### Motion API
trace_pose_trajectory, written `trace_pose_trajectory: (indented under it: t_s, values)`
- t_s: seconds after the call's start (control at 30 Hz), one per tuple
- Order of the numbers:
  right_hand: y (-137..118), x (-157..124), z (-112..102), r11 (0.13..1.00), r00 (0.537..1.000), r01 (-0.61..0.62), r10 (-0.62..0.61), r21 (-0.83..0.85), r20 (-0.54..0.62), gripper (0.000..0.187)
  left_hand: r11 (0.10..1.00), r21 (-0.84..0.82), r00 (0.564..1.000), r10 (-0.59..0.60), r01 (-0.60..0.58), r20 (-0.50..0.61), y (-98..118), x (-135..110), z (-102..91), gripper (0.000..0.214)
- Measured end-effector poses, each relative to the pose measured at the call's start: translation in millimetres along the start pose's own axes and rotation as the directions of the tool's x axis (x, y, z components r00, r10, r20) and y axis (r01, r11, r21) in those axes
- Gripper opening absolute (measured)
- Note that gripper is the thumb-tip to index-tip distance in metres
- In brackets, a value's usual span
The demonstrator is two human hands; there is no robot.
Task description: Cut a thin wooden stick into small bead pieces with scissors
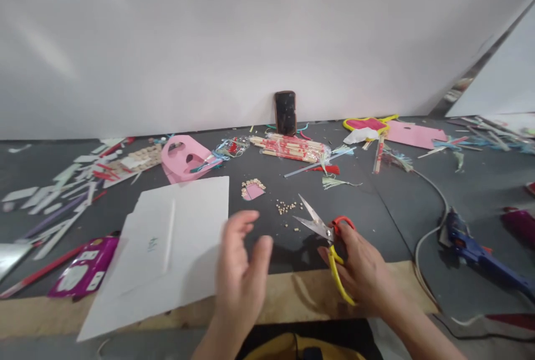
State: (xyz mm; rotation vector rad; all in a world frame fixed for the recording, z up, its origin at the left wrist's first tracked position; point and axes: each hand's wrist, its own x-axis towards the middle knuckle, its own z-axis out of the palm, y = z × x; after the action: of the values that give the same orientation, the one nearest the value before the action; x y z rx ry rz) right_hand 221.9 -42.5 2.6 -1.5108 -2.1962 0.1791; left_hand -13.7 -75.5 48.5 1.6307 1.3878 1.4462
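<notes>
My right hand grips a pair of scissors with one red and one yellow handle; the blades are spread and point to the upper left. My left hand is raised near the table edge, fingers apart, holding nothing, slightly blurred. Beyond it lies a small pink piece with tiny pale beads or bits along its upper edge. More of these small pale pieces are scattered between the pink piece and the scissors blades. To the left of my left hand are white sheets with a thin white stick on top.
A phone leans on the white board at the back. Wrapped red-and-wood sticks lie before it. A pink cut-out and a purple packet are at left; a blue glue gun with its cord is at right.
</notes>
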Motion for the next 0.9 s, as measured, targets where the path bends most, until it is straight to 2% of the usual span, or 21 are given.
trace_pose_trajectory:
  t_s: [0.13,0.2,0.27,0.43,0.6,0.73,0.9]
  values:
    - [-12,3,-2,1.000,0.999,0.010,-0.011,0.028,0.040,0.028,1.000,0.013,0.998,0.007,-0.008,0.055,-25,12,34.8,0.017]
    - [-15,2,-2,0.998,0.999,0.035,-0.036,0.058,0.028,0.027,1.000,0.016,0.995,0.004,-0.006,0.101,-30,14,49.9,0.014]
    - [-16,1,-3,0.995,0.998,0.069,-0.070,0.076,0.003,0.028,0.999,0.032,0.992,0.006,-0.010,0.124,-31,16,57.1,0.010]
    - [-13,-5,-7,0.994,0.994,0.094,-0.097,0.049,0.050,0.035,0.996,0.051,0.990,0.067,-0.074,0.122,-32,15,58.5,0.009]
    - [-13,-7,-8,0.997,0.988,0.077,-0.079,0.023,0.133,0.040,0.982,0.061,0.981,0.171,-0.178,0.096,-36,10,61.2,0.010]
    - [-15,-5,-7,0.997,0.981,0.062,-0.068,0.040,0.179,0.045,0.975,0.080,0.977,0.203,-0.208,0.063,-38,8,62.2,0.010]
    - [-19,-1,-6,0.996,0.976,0.064,-0.076,0.062,0.205,0.035,0.971,0.125,0.979,0.204,-0.206,0.026,-40,4,60.4,0.012]
